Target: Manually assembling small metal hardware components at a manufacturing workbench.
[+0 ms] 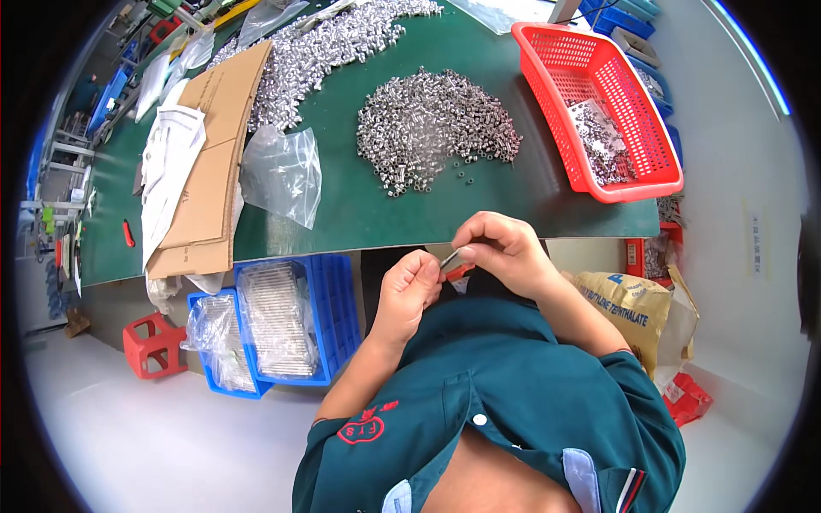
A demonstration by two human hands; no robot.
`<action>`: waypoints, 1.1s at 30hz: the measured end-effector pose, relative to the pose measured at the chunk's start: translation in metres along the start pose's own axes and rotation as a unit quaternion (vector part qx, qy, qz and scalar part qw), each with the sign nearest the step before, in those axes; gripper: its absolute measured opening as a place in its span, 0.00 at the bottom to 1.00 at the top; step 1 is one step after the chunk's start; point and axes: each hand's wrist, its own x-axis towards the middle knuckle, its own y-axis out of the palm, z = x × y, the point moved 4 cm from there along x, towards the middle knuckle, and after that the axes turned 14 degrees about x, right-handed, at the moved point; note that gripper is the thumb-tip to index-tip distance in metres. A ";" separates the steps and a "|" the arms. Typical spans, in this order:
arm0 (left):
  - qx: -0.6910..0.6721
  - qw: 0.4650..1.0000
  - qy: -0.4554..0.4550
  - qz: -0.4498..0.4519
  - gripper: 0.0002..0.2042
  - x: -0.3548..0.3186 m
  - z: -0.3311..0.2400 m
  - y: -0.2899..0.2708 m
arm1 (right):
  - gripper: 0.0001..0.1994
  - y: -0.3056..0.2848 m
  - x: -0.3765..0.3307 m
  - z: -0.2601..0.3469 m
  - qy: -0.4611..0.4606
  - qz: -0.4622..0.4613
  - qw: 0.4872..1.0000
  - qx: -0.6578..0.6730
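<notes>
My left hand [405, 292] and my right hand [506, 255] meet in front of my body, just short of the table's near edge. Thumbs and fingers of both are pinched on a small, thin greyish piece [450, 259] that spans between them. Its exact kind is too small to make out. A bit of orange-red [459, 273] shows just under the fingers; what it belongs to is unclear. Beyond my hands, a heap of small silvery metal rings or nuts [436, 124] lies on the green table [385, 215], with a few strays at its near side.
A red plastic basket [547, 103] with small metal parts stands at the table's right. Far left is a larger heap of shiny parts [316, 56], beside flattened cardboard [209, 145] and a clear bag [282, 175]. Below are blue crates [329, 316], a red stool [154, 346] and a yellowish sack [624, 308].
</notes>
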 end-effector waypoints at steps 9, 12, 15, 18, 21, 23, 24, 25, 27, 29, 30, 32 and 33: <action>0.013 0.999 0.005 -0.035 0.13 0.003 0.000 -0.001 | 0.09 0.002 0.006 0.006 0.035 0.019 0.990 -0.136; -0.004 0.999 -0.006 -0.039 0.13 0.002 0.001 -0.005 | 0.08 -0.028 0.022 0.015 -0.049 -0.117 0.960 -0.249; -0.006 0.999 -0.015 -0.044 0.13 0.002 0.003 -0.005 | 0.10 -0.040 0.033 0.002 -0.081 -0.144 0.908 -0.386; 0.000 0.998 -0.016 -0.053 0.12 0.003 0.003 -0.006 | 0.09 -0.037 0.039 -0.008 -0.095 -0.157 0.879 -0.439; 0.004 0.998 -0.017 -0.063 0.12 0.002 0.003 -0.008 | 0.08 -0.033 0.042 -0.012 -0.122 -0.173 0.867 -0.451; 0.005 0.998 -0.019 -0.065 0.12 0.002 0.003 -0.009 | 0.07 -0.033 0.040 -0.014 -0.137 -0.180 0.862 -0.453; 0.006 0.998 -0.017 -0.068 0.12 0.002 0.003 -0.010 | 0.06 -0.032 0.038 -0.014 -0.134 -0.165 0.880 -0.424; 0.007 0.997 -0.015 -0.072 0.13 0.002 0.003 -0.010 | 0.05 -0.031 0.037 -0.012 -0.131 -0.149 0.897 -0.394; 0.008 0.997 -0.016 -0.070 0.12 0.003 0.002 -0.010 | 0.05 -0.027 0.030 -0.012 -0.034 -0.126 0.966 -0.222; 0.008 0.998 -0.017 -0.064 0.12 0.005 0.001 -0.008 | 0.05 -0.019 0.023 -0.017 0.092 -0.081 0.991 0.047; 0.017 0.998 -0.017 -0.064 0.12 0.005 0.001 -0.007 | 0.05 -0.015 0.020 -0.017 0.111 -0.071 0.989 0.069; 0.026 0.998 -0.015 -0.063 0.12 0.005 0.000 -0.004 | 0.05 -0.010 0.016 -0.019 0.134 -0.055 0.983 0.115; 0.030 0.997 -0.016 -0.063 0.12 0.005 0.000 -0.004 | 0.05 -0.010 0.015 -0.018 0.133 -0.056 0.983 0.114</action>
